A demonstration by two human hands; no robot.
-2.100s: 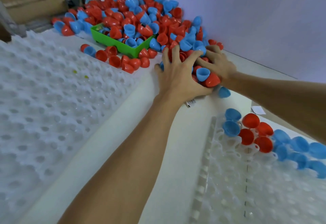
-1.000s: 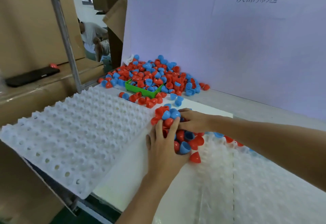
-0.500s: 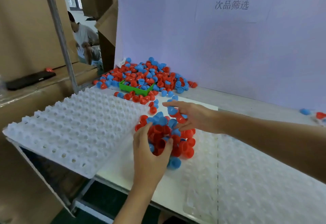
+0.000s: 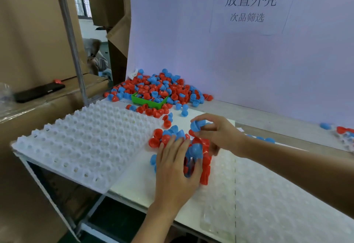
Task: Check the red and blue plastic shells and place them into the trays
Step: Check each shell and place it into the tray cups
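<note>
Sorting shells on the bench (image 4: 134,187)

Right hand (image 4: 220,135) pinching a blue shell (image 4: 197,125); left hand (image 4: 177,168) spread flat, fingers relaxed, over the small pile (image 4: 206,158).

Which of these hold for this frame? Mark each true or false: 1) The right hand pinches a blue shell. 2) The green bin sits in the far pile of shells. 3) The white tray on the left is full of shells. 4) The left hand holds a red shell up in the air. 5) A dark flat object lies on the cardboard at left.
1) True: the right hand pinches a blue shell.
2) True: the green bin sits in the far pile.
3) False: the white tray shows only bare pockets.
4) False: the left hand rests on the near heap.
5) True: the dark flat object lies there.
</note>
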